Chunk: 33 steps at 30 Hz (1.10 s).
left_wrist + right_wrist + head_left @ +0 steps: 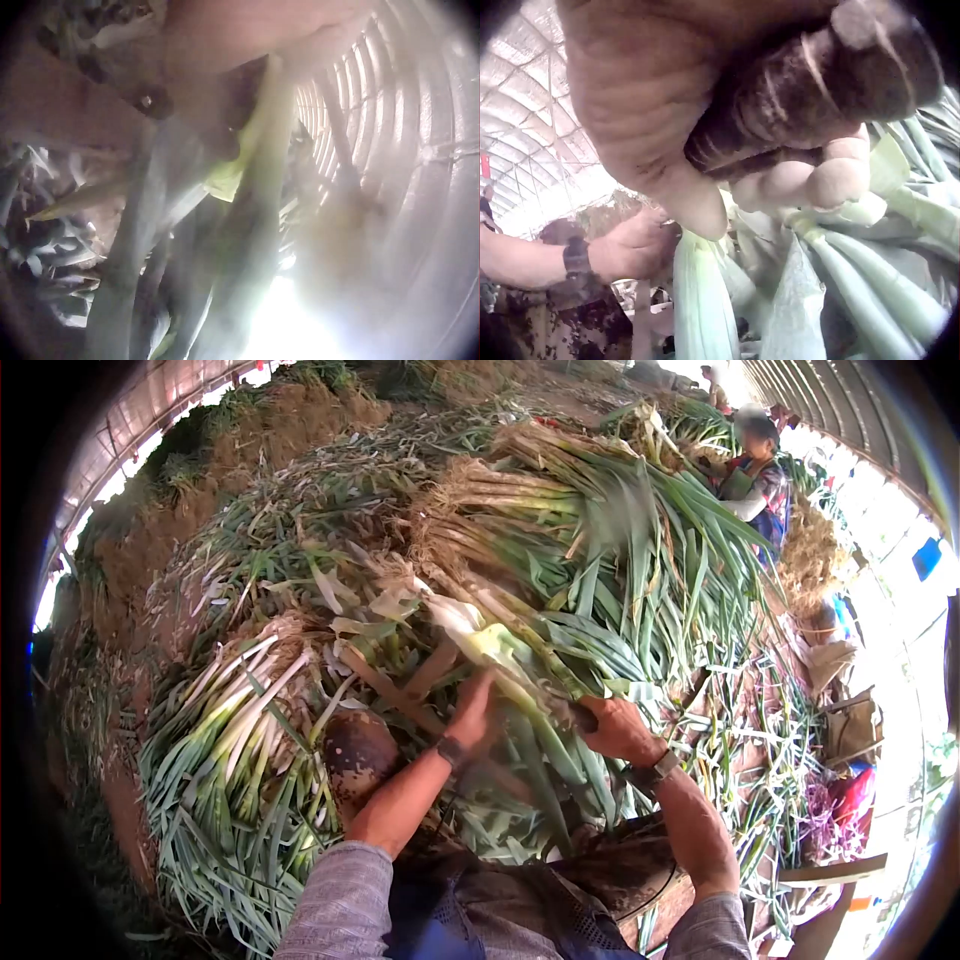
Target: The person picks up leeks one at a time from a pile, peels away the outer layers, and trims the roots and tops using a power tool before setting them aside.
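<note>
Head view: left hand [470, 715] grips a leek [500, 650], likely steadying it; right hand [615, 728] curls round a dark handle [810, 97] beside it.

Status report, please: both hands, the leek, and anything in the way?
Left hand grips the leek. Right hand grips a dark handle, close to the same leek. Leek piles crowd close around.

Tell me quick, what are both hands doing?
Left hand: closed, holding a leek stalk.
Right hand: closed around a dark handle.
</note>
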Tool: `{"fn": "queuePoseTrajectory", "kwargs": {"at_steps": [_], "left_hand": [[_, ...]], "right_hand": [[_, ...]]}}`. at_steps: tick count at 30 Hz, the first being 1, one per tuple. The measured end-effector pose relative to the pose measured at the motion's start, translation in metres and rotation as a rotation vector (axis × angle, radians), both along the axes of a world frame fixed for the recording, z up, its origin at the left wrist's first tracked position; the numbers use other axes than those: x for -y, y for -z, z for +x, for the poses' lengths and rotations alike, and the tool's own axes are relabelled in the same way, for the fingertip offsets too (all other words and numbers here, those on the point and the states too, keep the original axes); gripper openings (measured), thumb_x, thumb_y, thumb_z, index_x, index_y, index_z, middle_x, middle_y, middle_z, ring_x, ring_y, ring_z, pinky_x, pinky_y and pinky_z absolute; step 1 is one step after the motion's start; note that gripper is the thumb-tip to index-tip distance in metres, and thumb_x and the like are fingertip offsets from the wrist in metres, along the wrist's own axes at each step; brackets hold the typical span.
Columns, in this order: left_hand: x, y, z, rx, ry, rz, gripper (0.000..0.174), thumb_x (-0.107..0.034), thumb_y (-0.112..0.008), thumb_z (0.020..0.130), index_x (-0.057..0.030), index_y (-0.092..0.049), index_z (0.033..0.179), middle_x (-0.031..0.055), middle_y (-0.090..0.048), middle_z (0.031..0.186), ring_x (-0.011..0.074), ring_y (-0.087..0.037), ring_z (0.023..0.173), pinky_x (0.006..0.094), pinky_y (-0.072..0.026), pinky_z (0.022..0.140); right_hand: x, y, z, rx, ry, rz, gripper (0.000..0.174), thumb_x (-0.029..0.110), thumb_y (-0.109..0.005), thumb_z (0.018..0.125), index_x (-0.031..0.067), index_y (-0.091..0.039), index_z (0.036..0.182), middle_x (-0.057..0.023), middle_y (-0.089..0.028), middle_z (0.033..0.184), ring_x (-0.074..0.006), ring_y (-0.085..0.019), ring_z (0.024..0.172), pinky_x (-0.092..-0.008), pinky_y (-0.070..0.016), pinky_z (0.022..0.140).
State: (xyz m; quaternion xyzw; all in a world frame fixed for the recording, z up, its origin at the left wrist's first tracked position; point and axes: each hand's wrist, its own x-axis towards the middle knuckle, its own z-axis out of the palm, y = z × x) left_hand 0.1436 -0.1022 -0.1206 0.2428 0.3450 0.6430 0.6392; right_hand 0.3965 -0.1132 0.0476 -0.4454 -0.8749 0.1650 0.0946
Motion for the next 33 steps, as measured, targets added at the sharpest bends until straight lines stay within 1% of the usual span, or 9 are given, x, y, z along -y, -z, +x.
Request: {"fn": "queuePoseTrajectory", "kwargs": {"at_steps": [2, 3, 6, 11, 14, 16, 23, 26, 33], "left_hand": [[-0.021, 0.041, -0.014, -0.084, -0.166, 0.096, 0.048, -0.048, -0.058, 0.096, -0.0099, -0.057, 0.125, 0.0075, -0.065, 0.108, 0.0223, -0.062, 0.101, 0.0383, -0.0533, 0.085], [-0.002, -0.025, -0.019, 0.168, -0.012, -0.219, 0.049, -0.05, -0.053, 0.099, -0.0113, -0.054, 0.128, 0.0068, -0.064, 0.114, 0.0231, -0.062, 0.103, 0.0391, -0.0532, 0.086], [-0.009, -0.016, -0.031, 0.11, -0.037, -0.076, 0.059, -0.054, -0.05, 0.098, -0.0086, -0.05, 0.136, 0.0092, -0.061, 0.12, 0.0221, -0.061, 0.108, 0.0375, -0.0526, 0.09], [-0.011, -0.003, -0.043, 0.148, -0.026, -0.083, 0.041, -0.036, -0.058, 0.097, -0.0099, -0.055, 0.128, 0.0067, -0.065, 0.112, 0.0247, -0.065, 0.097, 0.0428, -0.0593, 0.081], [-0.004, -0.017, -0.046, -0.3, 0.09, -0.417, 0.037, -0.029, -0.065, 0.092, -0.0061, -0.061, 0.121, 0.0093, -0.068, 0.102, 0.0263, -0.067, 0.09, 0.0416, -0.0571, 0.078], [-0.002, -0.021, -0.044, -1.244, -0.339, -0.013, 0.036, -0.031, -0.07, 0.086, -0.0006, -0.062, 0.106, 0.0121, -0.07, 0.079, 0.0284, -0.07, 0.075, 0.0407, -0.0536, 0.069], [-0.049, 0.015, -0.057, -1.332, -0.503, -0.112, 0.056, -0.032, -0.075, 0.083, 0.0082, -0.056, 0.117, 0.0201, -0.066, 0.104, 0.0295, -0.065, 0.088, 0.0442, -0.0509, 0.076], [-0.06, -0.011, -0.073, -0.914, -0.31, -0.476, 0.059, -0.032, -0.073, 0.086, 0.0104, -0.053, 0.12, 0.022, -0.062, 0.11, 0.0287, -0.063, 0.093, 0.0461, -0.0498, 0.079], [-0.055, -0.032, -0.065, -0.343, -0.11, -0.171, 0.037, -0.021, -0.07, 0.087, -0.0023, -0.062, 0.117, 0.0077, -0.065, 0.112, 0.0219, -0.061, 0.097, 0.0381, -0.0493, 0.083]], "right_hand": [[0.006, -0.005, 0.006, -0.006, 0.039, -0.065, 0.023, 0.02, -0.064, 0.081, 0.0133, -0.067, 0.103, -0.0164, -0.068, 0.081, -0.0371, -0.066, 0.076, -0.0465, -0.0519, 0.069], [0.006, -0.003, 0.01, 0.003, 0.038, -0.033, 0.024, 0.023, -0.066, 0.079, 0.0113, -0.067, 0.1, -0.0164, -0.068, 0.08, -0.0374, -0.066, 0.076, -0.0462, -0.0519, 0.069], [0.002, 0.009, 0.023, -0.045, 0.031, -0.074, 0.026, 0.025, -0.067, 0.078, 0.0105, -0.066, 0.099, -0.0159, -0.068, 0.081, -0.0372, -0.066, 0.078, -0.0469, -0.0519, 0.07], [-0.001, 0.023, 0.033, 0.009, 0.015, -0.152, 0.033, 0.024, -0.07, 0.074, 0.0063, -0.068, 0.102, -0.0175, -0.067, 0.081, -0.0368, -0.065, 0.078, -0.0452, -0.0517, 0.069], [-0.002, 0.031, 0.038, 0.124, -0.014, -0.19, 0.035, 0.026, -0.07, 0.073, 0.0069, -0.068, 0.102, -0.017, -0.068, 0.081, -0.0373, -0.065, 0.079, -0.0454, -0.052, 0.07], [-0.004, 0.037, 0.039, 0.186, -0.042, -0.205, 0.036, 0.027, -0.07, 0.072, 0.0072, -0.068, 0.102, -0.0168, -0.068, 0.082, -0.0378, -0.065, 0.079, -0.0458, -0.052, 0.07], [-0.004, 0.033, 0.024, 0.158, 0.008, -0.184, 0.036, 0.028, -0.07, 0.072, 0.0076, -0.067, 0.102, -0.0174, -0.068, 0.082, -0.0392, -0.065, 0.081, -0.048, -0.0515, 0.073], [-0.004, 0.026, 0.019, 0.12, 0.021, -0.132, 0.036, 0.027, -0.07, 0.072, 0.0061, -0.067, 0.102, -0.0179, -0.067, 0.08, -0.0391, -0.065, 0.08, -0.0483, -0.0513, 0.073], [-0.006, 0.022, 0.017, -0.137, 0.076, 0.036, 0.024, 0.021, -0.066, 0.079, 0.0117, -0.067, 0.102, -0.0163, -0.067, 0.074, -0.0382, -0.065, 0.071, -0.0484, -0.0515, 0.066]]}}
